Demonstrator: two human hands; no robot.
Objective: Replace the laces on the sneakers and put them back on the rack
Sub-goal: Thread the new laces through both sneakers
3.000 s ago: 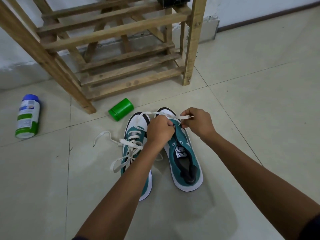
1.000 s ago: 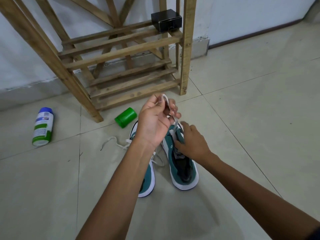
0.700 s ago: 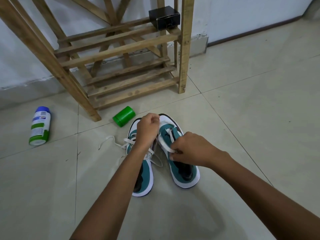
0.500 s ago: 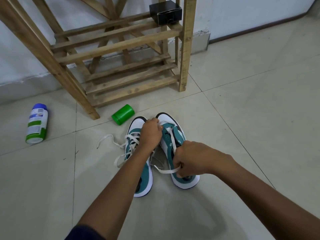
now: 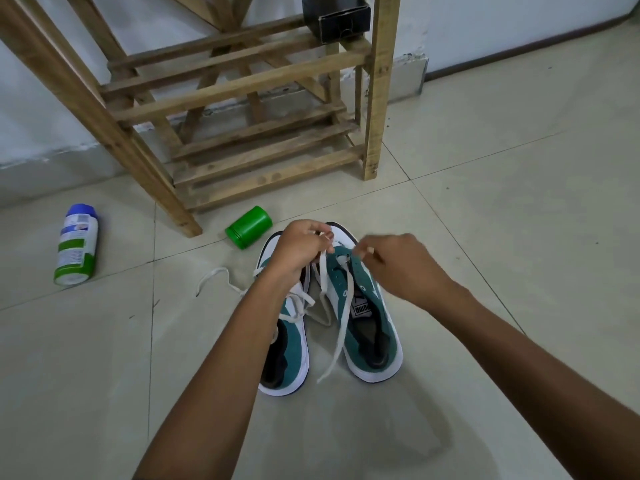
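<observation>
Two teal-and-white sneakers stand side by side on the floor tiles. The left sneaker (image 5: 294, 351) is laced, with loose white ends trailing left. The right sneaker (image 5: 372, 327) has a white lace (image 5: 341, 323) threaded only near the toe; one end hangs down over its inner side to the floor. My left hand (image 5: 299, 252) pinches the other part of this lace above the toe. My right hand (image 5: 398, 268) hovers over the toe with curled fingers pinching at the lace near the front eyelets. The wooden rack (image 5: 249, 109) stands behind the shoes.
A green capped jar (image 5: 248, 227) lies on its side just beyond the left sneaker. A white, green and blue bottle (image 5: 76, 245) lies at the left. A black box (image 5: 336, 17) sits on a rack shelf. A white wall runs behind the rack.
My right hand has let the lace end drop beside the right sneaker and has moved forward from the tongue to the toe. My left hand stays at the toe, holding the lace.
</observation>
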